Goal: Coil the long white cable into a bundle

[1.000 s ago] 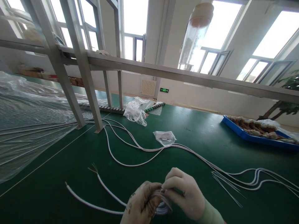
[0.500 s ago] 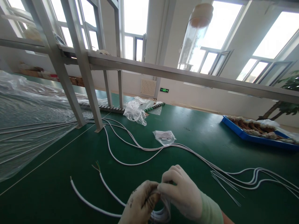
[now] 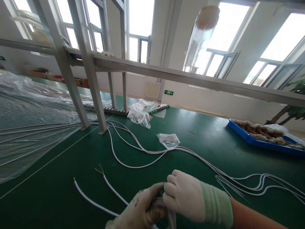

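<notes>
Both hands have dropped lower since earlier: left hand [image 3: 140,211] and right hand [image 3: 184,198] pinch a partly wound cable coil [image 3: 166,213]; two loose ends [image 3: 100,168] remain on the table [image 3: 202,133].

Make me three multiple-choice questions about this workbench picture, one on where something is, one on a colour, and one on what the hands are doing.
1. Where is the blue tray?
A. far right of the table
B. under the plastic sheet on the left
C. between the hands

2. What colour is the table?
A. grey
B. green
C. brown

3. What are the gloved left hand and right hand doing?
A. resting flat and empty
B. lifting the small bag
C. both gripping a coil of white cable

Answers: 1 A, the tray sits at the right edge of the table, far from the hands. 2 B, the surface is dark green all over. 3 C, the fingers of both hands close around the coiled cable at the bottom of the view, while the small bag lies untouched farther off.
</notes>
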Action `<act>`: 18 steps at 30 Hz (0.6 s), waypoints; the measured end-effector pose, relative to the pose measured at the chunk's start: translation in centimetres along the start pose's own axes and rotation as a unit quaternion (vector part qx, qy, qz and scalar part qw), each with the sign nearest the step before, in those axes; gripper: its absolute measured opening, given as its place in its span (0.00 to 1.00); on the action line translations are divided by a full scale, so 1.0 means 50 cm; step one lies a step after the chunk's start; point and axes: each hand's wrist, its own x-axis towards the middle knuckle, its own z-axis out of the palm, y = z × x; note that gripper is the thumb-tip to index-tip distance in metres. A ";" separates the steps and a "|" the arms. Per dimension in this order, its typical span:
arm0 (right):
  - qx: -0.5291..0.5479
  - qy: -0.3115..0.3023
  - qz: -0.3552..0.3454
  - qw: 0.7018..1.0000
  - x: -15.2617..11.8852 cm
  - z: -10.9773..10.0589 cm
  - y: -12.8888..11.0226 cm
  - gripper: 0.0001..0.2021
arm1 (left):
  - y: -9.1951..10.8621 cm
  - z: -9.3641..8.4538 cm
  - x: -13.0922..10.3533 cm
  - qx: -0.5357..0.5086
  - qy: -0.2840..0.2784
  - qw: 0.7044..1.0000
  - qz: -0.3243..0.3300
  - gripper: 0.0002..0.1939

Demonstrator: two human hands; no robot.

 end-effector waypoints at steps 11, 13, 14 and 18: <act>0.138 -0.075 0.149 0.976 0.010 0.018 -0.005 0.07 | -0.024 0.017 0.014 0.120 0.096 0.988 0.010 0.33; 0.184 -0.061 0.247 0.949 0.018 0.025 -0.007 0.05 | -0.047 0.037 0.031 0.164 0.161 0.972 0.049 0.34; 0.193 -0.054 0.283 0.938 0.021 0.028 -0.008 0.05 | -0.055 0.045 0.037 0.177 0.191 0.964 0.058 0.35; 0.131 -0.055 0.283 0.949 0.027 0.040 -0.003 0.05 | -0.056 0.033 0.027 0.050 0.175 0.983 0.018 0.32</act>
